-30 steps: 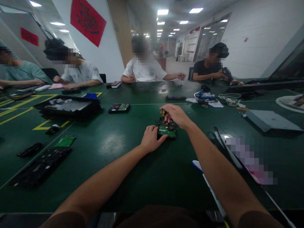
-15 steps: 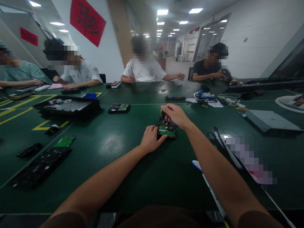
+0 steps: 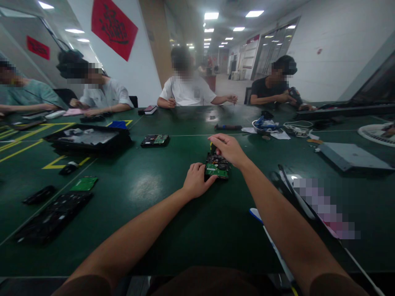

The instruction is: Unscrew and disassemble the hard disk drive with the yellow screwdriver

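Note:
A hard drive (image 3: 217, 169) with a green circuit board facing up lies on the dark green table in front of me. My left hand (image 3: 197, 180) grips its left and near edges, thumb along the near side. In the closed fingers of my right hand (image 3: 227, 149) is a small screwdriver (image 3: 212, 148) with a yellow and black handle. It stands upright over the far left part of the drive, and its tip is too small to make out. Farther left on the table rests a second hard drive (image 3: 155, 140), its green board also showing.
At left are a black tray (image 3: 88, 137), a black casing (image 3: 54, 216) and a green circuit board (image 3: 84, 183). A grey metal box (image 3: 354, 157) and a bowl of blue items (image 3: 265, 124) lie to the right. Several people sit across the table.
My right hand and the screwdriver have shifted very slightly. My left hand and the hard drive stay where they were.

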### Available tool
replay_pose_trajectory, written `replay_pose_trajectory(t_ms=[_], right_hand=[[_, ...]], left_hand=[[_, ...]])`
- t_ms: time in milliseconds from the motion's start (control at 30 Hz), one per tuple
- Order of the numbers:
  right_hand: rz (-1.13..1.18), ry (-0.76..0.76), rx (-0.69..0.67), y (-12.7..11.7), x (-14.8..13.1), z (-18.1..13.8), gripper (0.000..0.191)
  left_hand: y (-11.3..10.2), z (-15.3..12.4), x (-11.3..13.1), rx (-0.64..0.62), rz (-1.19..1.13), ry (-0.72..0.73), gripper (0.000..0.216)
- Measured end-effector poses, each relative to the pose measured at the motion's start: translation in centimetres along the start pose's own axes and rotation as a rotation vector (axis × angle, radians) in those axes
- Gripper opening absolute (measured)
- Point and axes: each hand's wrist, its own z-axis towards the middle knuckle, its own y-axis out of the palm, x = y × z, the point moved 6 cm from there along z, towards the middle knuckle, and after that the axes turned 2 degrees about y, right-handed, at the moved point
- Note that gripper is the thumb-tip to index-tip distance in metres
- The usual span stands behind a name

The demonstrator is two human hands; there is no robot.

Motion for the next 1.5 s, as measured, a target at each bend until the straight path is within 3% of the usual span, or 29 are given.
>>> replay_pose_trajectory(t_ms=[433, 733, 1200, 1500], right_hand=[[0.075, 0.065, -0.021, 0.1, 1.0, 0.4, 0.035], [-0.026, 0.040, 0.005, -0.4, 0.0, 0.0, 0.033], [0.051, 0.068, -0.009, -0.1, 0.4, 0.2, 0.035], [0.043, 0.080, 0.046, -0.4, 0.6, 0.2, 0.028]], left_hand=[[-0.2, 0.0, 0.1, 0.006, -0.009, 0.000, 0.064], [-0.2, 0.0, 0.0, -0.007, -0.012, -0.011, 0.064], [-0.1, 0.0, 0.1, 0.000, 0.002, 0.003, 0.065], [-0.1, 0.0, -0.1, 0.003, -0.002, -0.005, 0.064]])
